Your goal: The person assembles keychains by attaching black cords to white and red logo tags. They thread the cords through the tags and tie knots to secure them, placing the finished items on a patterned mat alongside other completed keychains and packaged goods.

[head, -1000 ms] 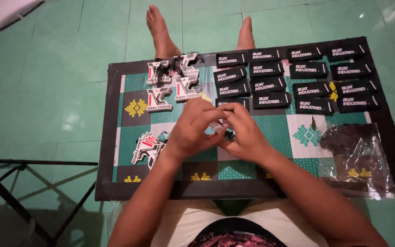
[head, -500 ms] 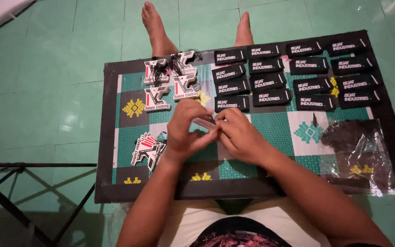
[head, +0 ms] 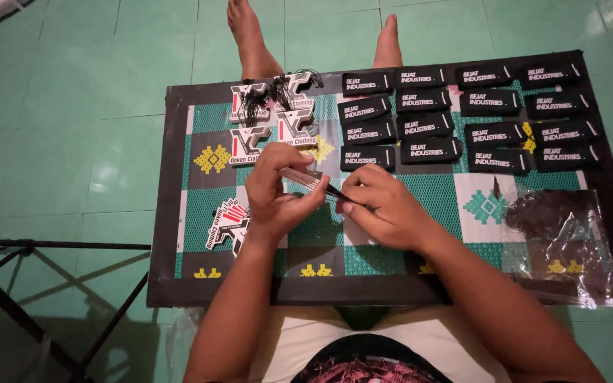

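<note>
Centrally, above the patterned board (head: 186,213), the left hand (head: 274,195) pinches a thin flat tag (head: 305,177) edge-on, fingers curled around it. The right hand (head: 384,209) grips the tag's dark tip, fingertips clenched. Glossy black rectangular tags (head: 427,128) lie in rows beyond; white die-cut tags (head: 250,142) sit left, crinkled clear plastic (head: 569,241) right.
</note>
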